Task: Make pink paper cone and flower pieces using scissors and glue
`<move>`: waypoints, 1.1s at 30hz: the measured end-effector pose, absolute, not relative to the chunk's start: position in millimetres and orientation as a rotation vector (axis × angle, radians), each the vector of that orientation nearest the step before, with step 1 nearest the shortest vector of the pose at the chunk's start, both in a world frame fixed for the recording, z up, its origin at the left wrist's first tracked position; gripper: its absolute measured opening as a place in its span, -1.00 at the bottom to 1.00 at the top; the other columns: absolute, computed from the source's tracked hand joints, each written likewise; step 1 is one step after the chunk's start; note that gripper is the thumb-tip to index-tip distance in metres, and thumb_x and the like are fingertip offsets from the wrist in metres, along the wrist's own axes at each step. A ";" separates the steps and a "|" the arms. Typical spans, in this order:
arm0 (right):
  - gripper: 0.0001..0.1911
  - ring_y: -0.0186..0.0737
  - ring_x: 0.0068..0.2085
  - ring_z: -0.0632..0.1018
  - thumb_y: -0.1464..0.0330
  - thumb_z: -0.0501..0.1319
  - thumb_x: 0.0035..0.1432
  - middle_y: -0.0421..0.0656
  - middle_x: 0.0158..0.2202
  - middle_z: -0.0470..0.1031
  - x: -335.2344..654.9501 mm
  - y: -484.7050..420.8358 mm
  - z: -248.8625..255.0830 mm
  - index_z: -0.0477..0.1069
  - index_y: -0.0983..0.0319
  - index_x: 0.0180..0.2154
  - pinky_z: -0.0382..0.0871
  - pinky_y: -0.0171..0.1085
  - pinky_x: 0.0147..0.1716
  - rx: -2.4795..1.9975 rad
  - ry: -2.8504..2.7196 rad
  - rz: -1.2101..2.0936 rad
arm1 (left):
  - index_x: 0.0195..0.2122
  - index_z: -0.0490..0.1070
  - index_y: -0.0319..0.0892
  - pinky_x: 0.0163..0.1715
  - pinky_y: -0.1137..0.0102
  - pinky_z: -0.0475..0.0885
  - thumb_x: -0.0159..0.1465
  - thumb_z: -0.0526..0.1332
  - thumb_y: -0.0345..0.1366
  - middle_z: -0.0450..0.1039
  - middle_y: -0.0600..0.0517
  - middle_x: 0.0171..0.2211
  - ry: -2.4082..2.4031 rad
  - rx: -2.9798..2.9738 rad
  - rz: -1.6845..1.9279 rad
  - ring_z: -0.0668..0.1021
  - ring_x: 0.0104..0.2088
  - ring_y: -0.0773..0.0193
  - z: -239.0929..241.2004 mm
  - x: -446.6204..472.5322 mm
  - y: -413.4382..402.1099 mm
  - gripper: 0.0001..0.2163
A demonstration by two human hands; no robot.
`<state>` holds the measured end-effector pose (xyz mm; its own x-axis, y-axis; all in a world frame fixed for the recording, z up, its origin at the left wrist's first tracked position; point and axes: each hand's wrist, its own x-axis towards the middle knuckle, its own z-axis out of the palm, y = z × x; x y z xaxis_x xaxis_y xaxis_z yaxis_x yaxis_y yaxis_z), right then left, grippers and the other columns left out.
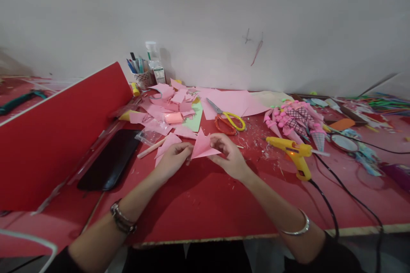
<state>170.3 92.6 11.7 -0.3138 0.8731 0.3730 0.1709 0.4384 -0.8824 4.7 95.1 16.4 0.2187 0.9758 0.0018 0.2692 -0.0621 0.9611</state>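
A folded piece of pink paper [203,146] is held up above the red table, its pointed corners standing out. My left hand [173,161] pinches its lower left corner with thumb and fingers together. On the other side, my right hand [231,158] has its fingers curled round the paper's right edge, the thumb below. Another cut pink paper piece [169,143] lies just behind my left hand, beside a thin wooden stick [150,149]. Scissors [227,117] with yellow and orange handles rest beyond my hands.
A yellow glue gun [296,153] with trailing black cords lies to the right. Behind it sit several pink paper cones [299,119]. A black phone [110,160] and a tilted red board [60,136] are at the left; a pen cup [141,79] stands near the wall.
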 end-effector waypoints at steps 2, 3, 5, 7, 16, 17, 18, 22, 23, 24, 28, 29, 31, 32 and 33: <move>-0.90 -0.34 -0.38 0.37 0.31 0.13 0.04 -0.21 -0.42 0.28 171.1 94.3 12.6 0.29 0.19 -0.36 0.29 -0.33 -0.41 -0.904 -1.820 0.891 | -0.74 0.14 -0.14 -0.60 0.49 0.20 0.02 -0.03 -0.22 0.17 0.16 -0.76 1.209 1.538 0.904 0.26 -0.68 0.40 18.1 5.0 94.3 -0.77; -0.91 -0.33 -0.38 0.37 0.32 0.11 0.06 -0.21 -0.43 0.28 171.5 95.1 12.9 0.31 0.20 -0.41 0.28 -0.32 -0.41 -0.927 -1.839 0.859 | -0.72 0.17 -0.15 -0.59 0.48 0.22 0.04 -0.04 -0.21 0.18 0.15 -0.75 1.200 1.545 0.898 0.28 -0.67 0.39 19.0 5.2 93.9 -0.76; -0.88 -0.32 -0.39 0.36 0.33 0.08 0.08 -0.20 -0.45 0.29 172.1 96.2 13.1 0.31 0.22 -0.45 0.28 -0.32 -0.40 -0.995 -1.859 0.807 | -0.70 0.22 -0.15 -0.57 0.47 0.24 0.09 -0.08 -0.18 0.21 0.14 -0.74 1.177 1.577 0.896 0.31 -0.65 0.37 20.2 5.6 93.1 -0.71; -0.87 -0.31 -0.39 0.36 0.36 0.06 0.10 -0.20 -0.46 0.30 171.9 96.4 13.3 0.30 0.23 -0.45 0.28 -0.30 -0.38 -1.034 -1.886 0.773 | -0.68 0.25 -0.16 -0.56 0.47 0.25 0.12 -0.08 -0.16 0.23 0.13 -0.73 1.134 1.636 0.884 0.33 -0.65 0.37 20.0 6.1 92.5 -0.69; -0.95 -0.31 -0.38 0.38 0.43 0.05 0.09 -0.19 -0.42 0.33 179.9 102.1 15.8 0.26 0.22 -0.40 0.28 -0.32 -0.39 -1.118 -2.031 0.630 | -0.64 0.30 -0.20 -0.62 0.50 0.20 0.12 0.03 -0.18 0.23 0.15 -0.74 1.167 1.668 0.855 0.33 -0.67 0.41 12.3 5.6 95.3 -0.73; -0.96 -0.30 -0.38 0.39 0.45 0.05 0.08 -0.18 -0.40 0.34 184.8 105.2 14.7 0.26 0.23 -0.37 0.28 -0.32 -0.40 -1.202 -2.006 0.570 | -0.65 0.29 -0.19 -0.62 0.50 0.20 0.13 0.02 -0.19 0.22 0.15 -0.75 1.208 1.634 0.901 0.32 -0.67 0.41 12.2 4.9 96.2 -0.72; -0.92 -0.29 -0.36 0.40 0.47 0.06 0.07 -0.16 -0.37 0.34 190.0 108.4 13.2 0.26 0.24 -0.34 0.29 -0.30 -0.38 -1.288 -2.006 0.495 | -0.65 0.29 -0.19 -0.62 0.51 0.20 0.13 0.02 -0.19 0.23 0.15 -0.75 1.237 1.587 0.955 0.32 -0.68 0.42 12.0 4.1 97.3 -0.72; -0.79 -0.13 -0.17 0.39 0.55 0.08 0.02 -0.04 -0.22 0.35 204.2 117.5 7.7 0.31 0.26 -0.25 0.27 -0.17 -0.22 -1.518 -2.223 0.182 | -0.62 0.18 -0.17 -0.73 0.53 0.10 0.15 0.01 -0.20 0.24 0.19 -0.73 1.178 1.331 1.118 0.18 -0.79 0.51 9.6 1.7 100.7 -0.75; -0.79 -0.10 -0.15 0.39 0.55 0.08 0.02 -0.03 -0.22 0.36 204.9 118.3 7.5 0.32 0.25 -0.25 0.26 -0.16 -0.21 -1.563 -2.280 0.124 | -0.61 0.15 -0.17 -0.76 0.54 0.06 0.15 0.02 -0.20 0.23 0.21 -0.74 1.143 1.279 1.129 0.14 -0.81 0.52 8.9 1.7 101.2 -0.77; -0.81 -0.10 -0.16 0.40 0.54 0.07 0.04 -0.03 -0.23 0.38 204.5 118.7 7.9 0.33 0.25 -0.27 0.25 -0.15 -0.21 -1.615 -2.320 0.082 | -0.59 0.12 -0.16 -0.78 0.55 0.02 0.15 0.02 -0.20 0.21 0.23 -0.75 1.115 1.241 1.131 0.11 -0.82 0.53 8.2 1.9 101.4 -0.78; -0.87 -0.13 -0.28 0.44 0.52 0.05 0.06 -0.04 -0.34 0.42 198.9 117.5 13.7 0.34 0.25 -0.39 0.24 -0.23 -0.34 -1.799 -2.337 0.037 | -0.59 0.08 -0.15 -0.76 0.56 0.05 0.13 0.03 -0.21 0.19 0.23 -0.75 1.062 1.183 1.145 0.15 -0.79 0.53 7.8 4.1 100.7 -0.79; -0.87 -0.14 -0.30 0.44 0.53 0.05 0.04 -0.05 -0.36 0.42 198.2 116.9 15.2 0.33 0.25 -0.41 0.23 -0.25 -0.38 -1.820 -2.323 0.036 | -0.59 0.08 -0.16 -0.75 0.56 0.07 0.13 0.03 -0.22 0.20 0.22 -0.74 1.061 1.177 1.145 0.17 -0.78 0.52 8.1 4.5 100.5 -0.79; -0.88 -0.16 -0.32 0.43 0.54 0.06 0.01 -0.06 -0.38 0.42 198.4 115.8 17.0 0.30 0.24 -0.45 0.20 -0.29 -0.43 -1.847 -2.292 0.027 | -0.61 0.10 -0.16 -0.71 0.54 0.13 0.12 0.03 -0.23 0.21 0.21 -0.71 1.084 1.177 1.148 0.20 -0.76 0.52 8.6 4.6 100.0 -0.79; -0.88 -0.18 -0.33 0.43 0.55 0.06 -0.01 -0.07 -0.38 0.41 199.5 115.5 17.4 0.29 0.23 -0.46 0.18 -0.31 -0.45 -1.862 -2.274 0.020 | -0.62 0.12 -0.17 -0.68 0.54 0.16 0.12 0.04 -0.24 0.22 0.20 -0.70 1.105 1.182 1.150 0.22 -0.74 0.51 8.8 4.2 99.9 -0.79; -0.88 -0.19 -0.34 0.43 0.54 0.06 -0.02 -0.09 -0.39 0.41 200.9 115.5 17.6 0.27 0.23 -0.47 0.16 -0.32 -0.46 -1.876 -2.254 0.014 | -0.63 0.14 -0.18 -0.65 0.54 0.18 0.11 0.05 -0.25 0.23 0.19 -0.70 1.128 1.188 1.154 0.25 -0.71 0.50 9.0 3.6 99.9 -0.79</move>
